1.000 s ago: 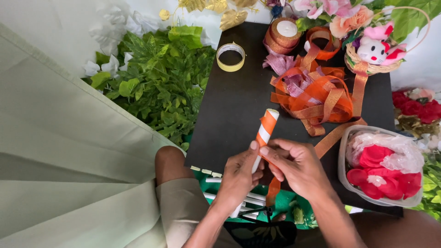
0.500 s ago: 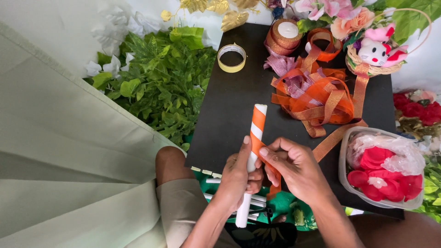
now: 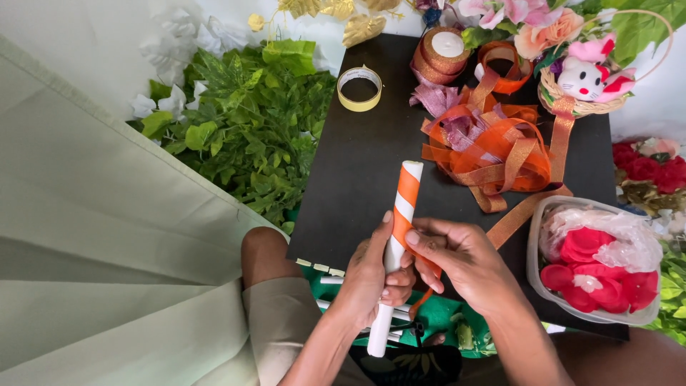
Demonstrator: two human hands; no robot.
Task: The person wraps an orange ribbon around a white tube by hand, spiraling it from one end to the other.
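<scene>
Between both hands: white tube (image 3: 389, 286), upper half spiralled in orange ribbon (image 3: 404, 207).
Left hand (image 3: 371, 275) grips tube; right hand (image 3: 457, 261) pinches ribbon at it; lower half bare.

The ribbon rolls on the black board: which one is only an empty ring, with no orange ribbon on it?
The yellow ring roll, lying flat and alone near the green leaves. The other roll, further right, carries orange ribbon around a white core.
</scene>
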